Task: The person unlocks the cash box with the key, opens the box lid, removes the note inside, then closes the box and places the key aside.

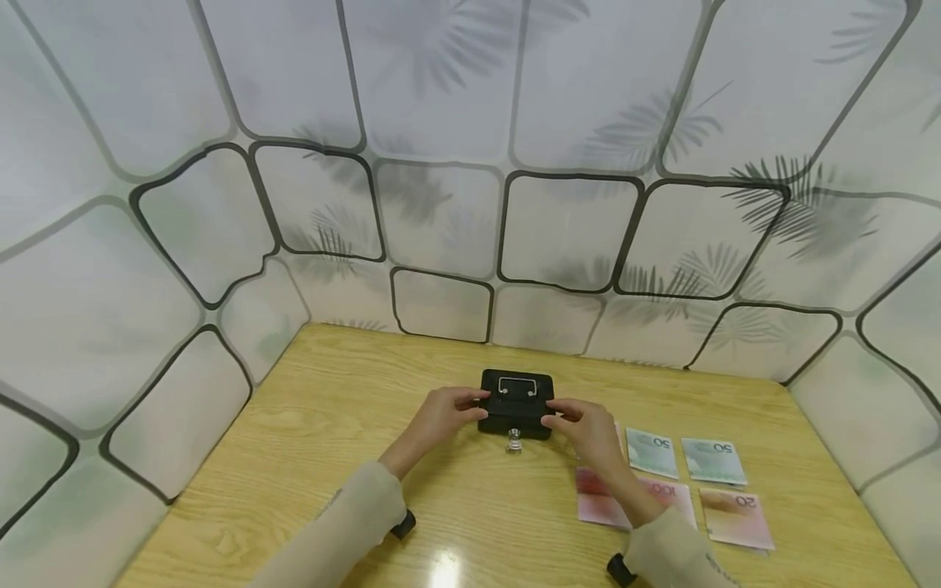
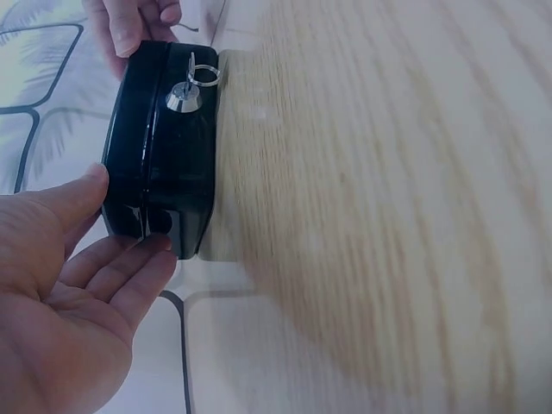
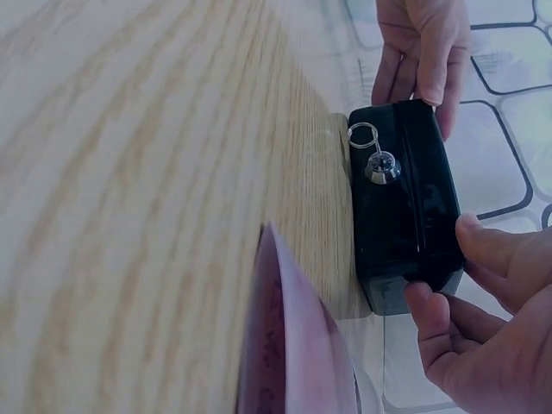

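Observation:
A small black cash box [image 1: 517, 416] with a folding wire handle [image 1: 518, 387] on its lid sits closed on the wooden table. In its front lock is a key [image 1: 514, 441] with a metal ring. My left hand [image 1: 445, 418] holds the box's left side, thumb at the lid edge and fingers against the side wall, as the left wrist view shows. On the opposite side my right hand [image 1: 588, 429] grips it the same way; the right wrist view shows thumb [image 3: 483, 241] and fingers on the box's end.
Right of the box lie pink 100 notes [image 1: 599, 500], greenish 50 notes [image 1: 652, 453], more 50 notes [image 1: 713, 461] and 20 notes [image 1: 735, 518]. My right forearm passes over some of them. A patterned fabric wall [image 1: 441, 302] borders the table [image 1: 331, 392] at the back and sides.

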A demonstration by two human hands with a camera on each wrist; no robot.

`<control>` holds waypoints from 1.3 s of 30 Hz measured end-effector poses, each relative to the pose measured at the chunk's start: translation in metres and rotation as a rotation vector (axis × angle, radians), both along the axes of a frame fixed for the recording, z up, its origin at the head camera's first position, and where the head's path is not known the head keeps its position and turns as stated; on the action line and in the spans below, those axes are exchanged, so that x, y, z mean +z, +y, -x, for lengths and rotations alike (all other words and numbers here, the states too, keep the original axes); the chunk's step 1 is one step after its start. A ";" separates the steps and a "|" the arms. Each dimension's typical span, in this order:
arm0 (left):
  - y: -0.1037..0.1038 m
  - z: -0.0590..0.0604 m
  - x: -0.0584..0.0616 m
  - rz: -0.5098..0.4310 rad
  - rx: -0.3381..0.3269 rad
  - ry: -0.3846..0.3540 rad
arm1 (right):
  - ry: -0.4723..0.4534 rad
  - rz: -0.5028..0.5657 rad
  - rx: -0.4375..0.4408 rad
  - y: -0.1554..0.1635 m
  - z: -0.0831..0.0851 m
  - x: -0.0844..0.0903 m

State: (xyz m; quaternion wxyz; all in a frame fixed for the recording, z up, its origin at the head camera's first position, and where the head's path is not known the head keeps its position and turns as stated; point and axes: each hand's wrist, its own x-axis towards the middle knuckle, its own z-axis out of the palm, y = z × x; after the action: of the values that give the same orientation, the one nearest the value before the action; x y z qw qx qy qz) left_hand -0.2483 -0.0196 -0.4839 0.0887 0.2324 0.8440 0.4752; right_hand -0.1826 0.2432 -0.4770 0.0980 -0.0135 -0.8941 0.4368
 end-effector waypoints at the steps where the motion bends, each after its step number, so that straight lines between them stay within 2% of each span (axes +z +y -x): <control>1: 0.000 0.000 -0.001 0.000 0.004 0.001 | 0.001 -0.001 -0.003 0.000 0.000 -0.001; 12: 0.000 -0.003 -0.001 -0.011 0.022 -0.023 | -0.016 0.072 -0.025 -0.001 -0.001 -0.002; 17: 0.000 -0.007 0.000 0.005 0.014 0.013 | -0.020 0.082 -0.052 -0.006 -0.004 -0.005; 21: 0.001 -0.008 0.000 0.009 0.022 0.023 | -0.021 0.150 -0.054 -0.010 -0.008 -0.005; 26: 0.004 -0.010 0.001 0.010 0.042 -0.004 | -0.010 0.209 -0.053 -0.012 -0.010 -0.005; 39: 0.005 -0.010 0.004 0.032 0.030 0.004 | -0.040 0.204 -0.099 -0.014 -0.015 -0.004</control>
State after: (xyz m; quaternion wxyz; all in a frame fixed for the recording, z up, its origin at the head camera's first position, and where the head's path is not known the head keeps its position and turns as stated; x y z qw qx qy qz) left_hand -0.2379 -0.0142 -0.4795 0.0836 0.2193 0.8551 0.4622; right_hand -0.1677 0.2293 -0.4813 0.0996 -0.0764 -0.8450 0.5199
